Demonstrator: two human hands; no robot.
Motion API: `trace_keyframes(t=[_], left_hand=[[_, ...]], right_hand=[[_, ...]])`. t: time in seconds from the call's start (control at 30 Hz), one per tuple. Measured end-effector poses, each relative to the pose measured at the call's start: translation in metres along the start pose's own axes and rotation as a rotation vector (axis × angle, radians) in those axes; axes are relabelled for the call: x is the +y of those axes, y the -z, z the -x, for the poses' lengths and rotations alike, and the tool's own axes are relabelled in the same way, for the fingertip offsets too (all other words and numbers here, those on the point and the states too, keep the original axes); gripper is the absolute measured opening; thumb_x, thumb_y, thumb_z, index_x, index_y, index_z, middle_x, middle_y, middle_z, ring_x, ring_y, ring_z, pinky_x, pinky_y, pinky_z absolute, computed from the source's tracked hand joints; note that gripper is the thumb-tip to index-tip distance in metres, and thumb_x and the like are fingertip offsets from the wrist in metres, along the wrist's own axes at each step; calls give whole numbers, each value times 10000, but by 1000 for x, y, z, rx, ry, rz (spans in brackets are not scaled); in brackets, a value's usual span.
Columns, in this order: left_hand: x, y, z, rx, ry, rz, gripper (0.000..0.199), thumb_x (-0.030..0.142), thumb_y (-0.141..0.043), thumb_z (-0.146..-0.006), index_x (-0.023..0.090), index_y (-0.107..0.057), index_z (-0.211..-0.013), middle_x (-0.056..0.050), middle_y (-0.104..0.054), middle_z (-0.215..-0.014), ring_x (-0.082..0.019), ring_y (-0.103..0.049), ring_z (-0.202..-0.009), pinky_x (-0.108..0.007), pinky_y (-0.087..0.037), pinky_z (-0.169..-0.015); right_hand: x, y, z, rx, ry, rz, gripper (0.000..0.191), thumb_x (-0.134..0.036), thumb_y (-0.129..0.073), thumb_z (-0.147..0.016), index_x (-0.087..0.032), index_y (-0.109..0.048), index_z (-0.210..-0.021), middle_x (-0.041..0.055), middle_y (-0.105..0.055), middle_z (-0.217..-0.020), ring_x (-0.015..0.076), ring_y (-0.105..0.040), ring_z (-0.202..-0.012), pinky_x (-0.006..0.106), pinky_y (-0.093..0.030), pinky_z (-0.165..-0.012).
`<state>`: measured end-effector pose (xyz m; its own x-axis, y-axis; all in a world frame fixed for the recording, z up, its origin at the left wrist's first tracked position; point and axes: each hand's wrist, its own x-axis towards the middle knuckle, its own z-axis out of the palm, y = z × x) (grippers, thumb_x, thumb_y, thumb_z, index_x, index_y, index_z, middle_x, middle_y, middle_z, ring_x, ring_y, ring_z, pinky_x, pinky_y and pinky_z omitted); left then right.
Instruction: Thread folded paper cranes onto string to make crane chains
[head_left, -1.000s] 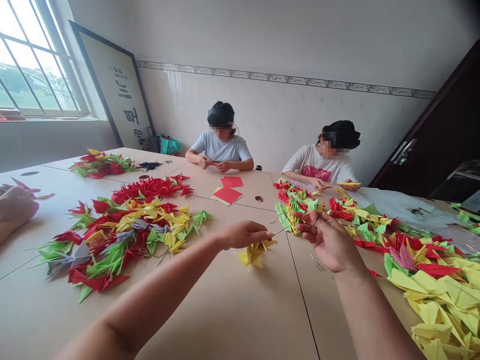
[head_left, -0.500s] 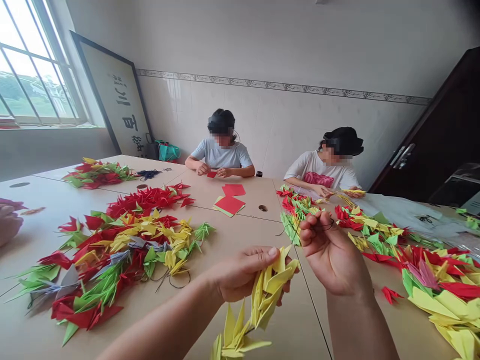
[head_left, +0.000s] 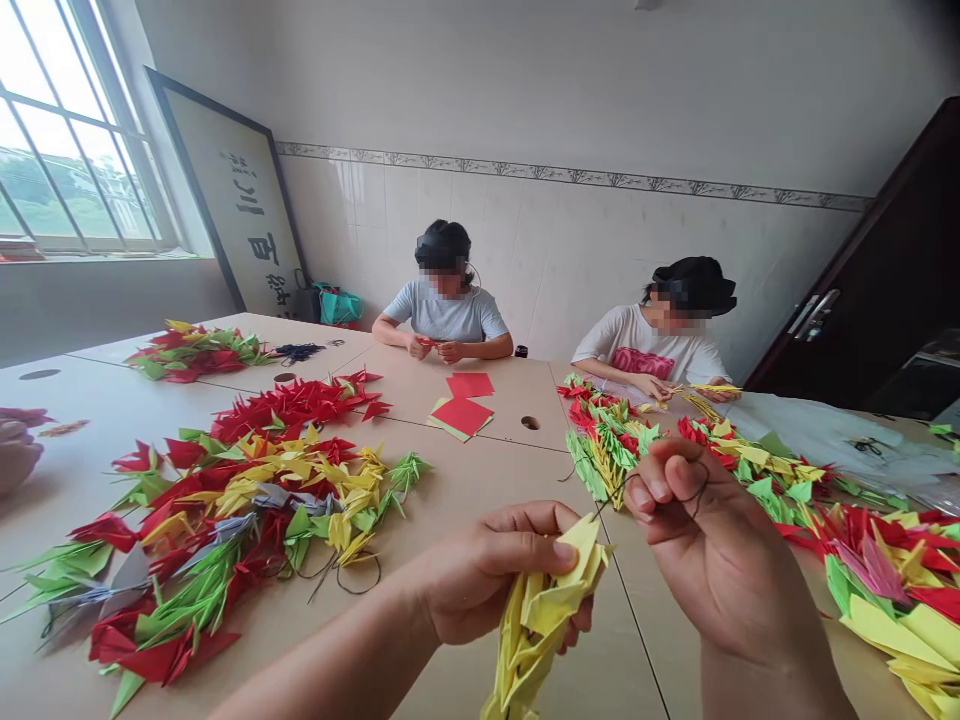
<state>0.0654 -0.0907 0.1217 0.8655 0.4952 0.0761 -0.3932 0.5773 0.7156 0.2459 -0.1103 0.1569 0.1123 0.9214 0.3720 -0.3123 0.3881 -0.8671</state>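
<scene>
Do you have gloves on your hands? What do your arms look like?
No gloves at all! The bare left hand and bare right hand have short fingernails with no polish, and no ring, watch or bracelet shows. The bare left forearm and bare right forearm show no sleeve in this view.

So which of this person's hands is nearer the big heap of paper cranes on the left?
Left. The left hand grips yellow paper cranes to the right of the heap of paper cranes; the right hand, pinching dark thread, sits farther right of it.
</scene>
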Motion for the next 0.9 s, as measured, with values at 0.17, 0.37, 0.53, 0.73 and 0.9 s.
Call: trace_keyframes(t=[0.17,0.37,0.53,0.73,0.9], left_hand=[[7,-10,7,86,-105,-77,225,142,-593,-768,185,-530,-981,11,-584,-661,-116,-620,-524,-180,-475,-464],[14,-14,13,153,-179,-192,291,156,-617,-760,198,-533,-1035,47,-529,-611,-90,-587,-487,-152,-437,-437],[14,-15,12,159,-113,-264,313,172,-623,-749,203,-520,-1043,41,-533,-632,-82,-557,-473,-156,-413,-422],[11,-18,11,156,-129,-380,366,226,-634,-771,213,-490,-1107,65,-455,-602,-29,-400,-442,-149,-356,-446],[10,-18,10,167,-145,-426,390,331,-599,-812,220,-470,-1164,56,-442,-614,-49,-418,-482,-160,-357,-468]], right_hand=[[-4,5,9,-207,6,716,263,-400,-618,-803,-276,-654,-1032,22,-589,-793,173,-547,-736,270,-475,-665],[-16,1,13,-509,-23,949,232,-365,-500,-886,-250,-623,-725,-7,-525,-698,140,-503,-645,237,-414,-602],[-12,2,14,-502,8,819,288,-409,-458,-899,-223,-506,-684,-26,-470,-662,125,-434,-597,228,-364,-553],[2,-3,12,-475,-120,791,371,-511,-465,-863,-203,-457,-655,-26,-436,-662,129,-401,-617,229,-356,-549],[-2,-7,12,-494,-146,764,378,-507,-468,-861,-205,-490,-635,-25,-445,-623,127,-399,-574,229,-350,-512]])
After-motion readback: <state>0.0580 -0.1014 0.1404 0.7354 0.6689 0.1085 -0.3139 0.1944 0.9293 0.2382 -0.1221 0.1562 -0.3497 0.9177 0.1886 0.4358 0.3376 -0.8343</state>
